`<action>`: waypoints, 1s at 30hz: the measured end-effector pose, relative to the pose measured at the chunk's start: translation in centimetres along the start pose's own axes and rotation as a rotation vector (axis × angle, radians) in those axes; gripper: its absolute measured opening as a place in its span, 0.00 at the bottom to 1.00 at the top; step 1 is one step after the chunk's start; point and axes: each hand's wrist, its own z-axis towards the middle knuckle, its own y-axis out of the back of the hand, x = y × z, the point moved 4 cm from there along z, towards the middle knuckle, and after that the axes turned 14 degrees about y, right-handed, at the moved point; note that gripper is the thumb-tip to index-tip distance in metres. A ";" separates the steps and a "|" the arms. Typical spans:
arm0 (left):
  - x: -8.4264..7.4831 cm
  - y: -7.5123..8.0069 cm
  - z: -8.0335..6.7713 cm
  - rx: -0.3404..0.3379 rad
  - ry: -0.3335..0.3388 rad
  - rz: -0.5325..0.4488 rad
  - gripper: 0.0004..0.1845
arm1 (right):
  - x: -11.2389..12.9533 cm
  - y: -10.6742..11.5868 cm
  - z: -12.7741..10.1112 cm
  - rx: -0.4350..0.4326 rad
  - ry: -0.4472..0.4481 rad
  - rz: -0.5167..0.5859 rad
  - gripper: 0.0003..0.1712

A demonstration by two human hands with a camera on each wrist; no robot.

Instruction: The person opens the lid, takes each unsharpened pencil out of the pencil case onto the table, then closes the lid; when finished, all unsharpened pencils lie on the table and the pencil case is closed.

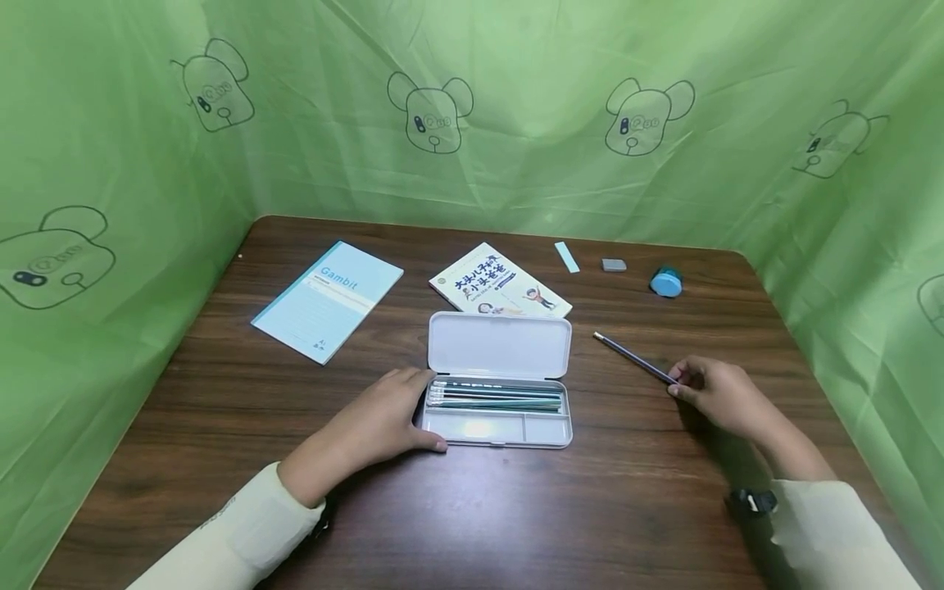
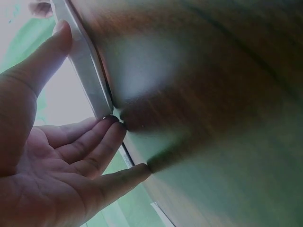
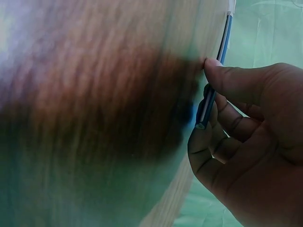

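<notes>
My left hand point(image 1: 376, 426), fingers flat, steadies the open pencil case point(image 1: 499, 378) at its left end. My right hand point(image 1: 719, 393) pinches the loose pencil point(image 1: 633, 358) lying right of it; I should lift it level to match the pencils inside.

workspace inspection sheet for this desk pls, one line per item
surface: dark wood table.
job's things: open white pencil case with pencils inside; loose pencil to its right.
clutter: blue notebook, booklet, pale strip, grey eraser, blue sharpener.
grippers: left hand rests against the case's left end; right hand pinches the loose pencil's end.
cables: nothing seen.
surroundings: green sheet with bear drawings.
</notes>
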 end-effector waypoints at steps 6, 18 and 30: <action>0.0 0.1 0.0 -0.005 -0.007 0.000 0.55 | -0.1 -0.1 0.0 0.013 -0.011 0.006 0.04; 0.0 0.0 0.0 -0.009 -0.009 0.010 0.56 | -0.1 0.3 0.1 -0.008 -0.027 0.042 0.08; 0.0 -0.1 -0.1 -0.009 0.001 0.004 0.57 | 10.8 -0.5 3.6 -0.074 0.226 0.387 0.11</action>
